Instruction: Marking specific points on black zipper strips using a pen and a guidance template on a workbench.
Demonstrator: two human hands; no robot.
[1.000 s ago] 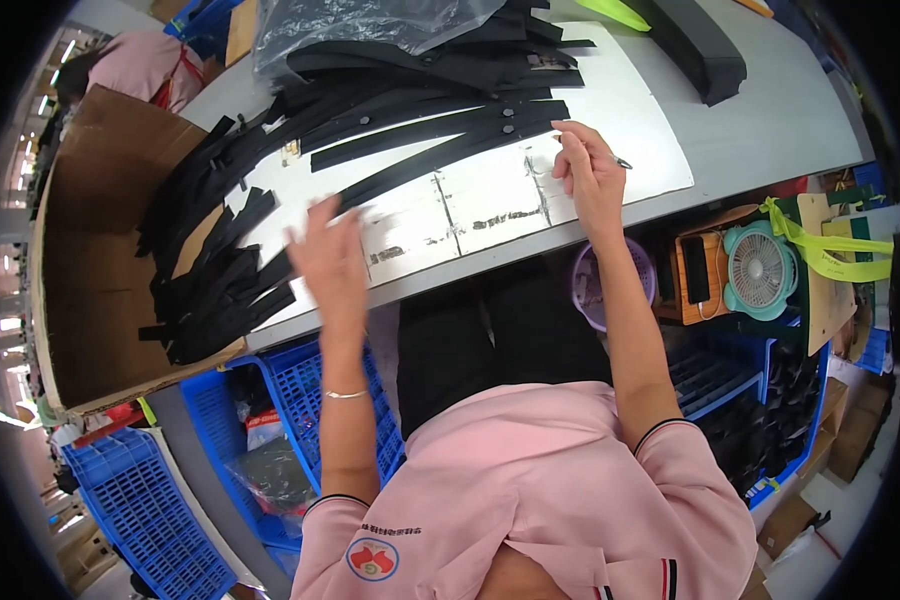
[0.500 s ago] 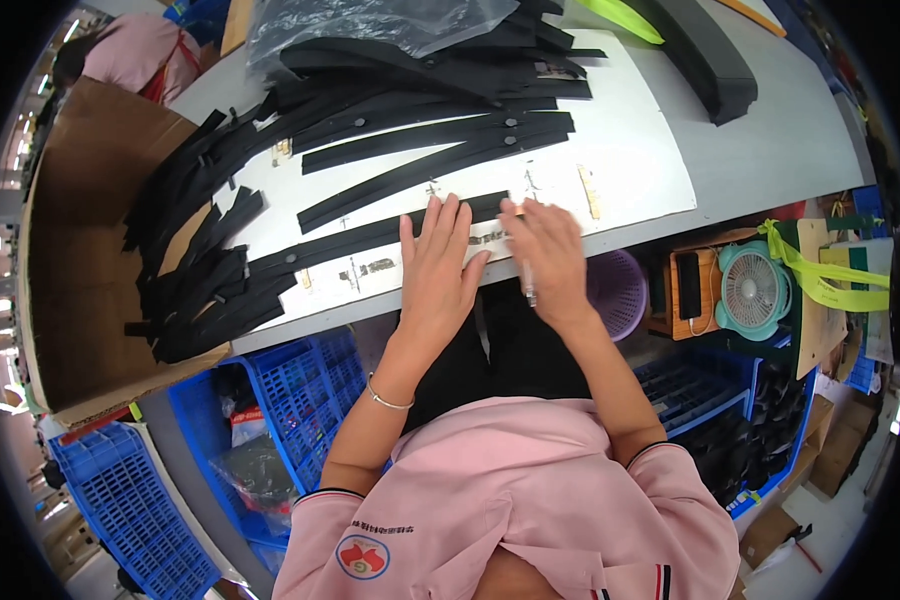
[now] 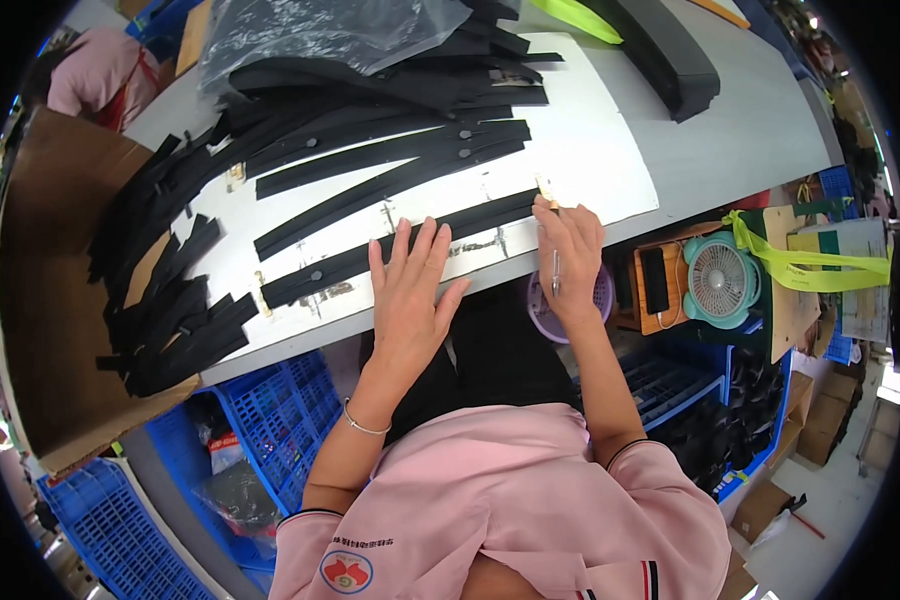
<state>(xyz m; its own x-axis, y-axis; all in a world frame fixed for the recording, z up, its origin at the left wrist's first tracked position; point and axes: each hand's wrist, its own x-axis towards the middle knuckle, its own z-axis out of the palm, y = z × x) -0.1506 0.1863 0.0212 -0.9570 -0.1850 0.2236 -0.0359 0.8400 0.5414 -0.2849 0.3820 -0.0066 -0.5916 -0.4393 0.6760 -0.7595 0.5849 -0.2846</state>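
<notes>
Room right over table [image 3: 715,150]; carton [image 3: 50,215], strips [image 3: 165,335] block left.

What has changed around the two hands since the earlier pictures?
The nearest black strip has slid rightward on the white sheet, reaching a yellowish mark. Since the first picture, the left hand moved rightward onto that strip; the right hand came nearer, to the strip's right end, still holding the pen. The cardboard box stayed.

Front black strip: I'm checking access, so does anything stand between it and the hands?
Nothing visible does: the left hand lies across the strip, and the right hand, holding a pen, is at its right end.
</notes>
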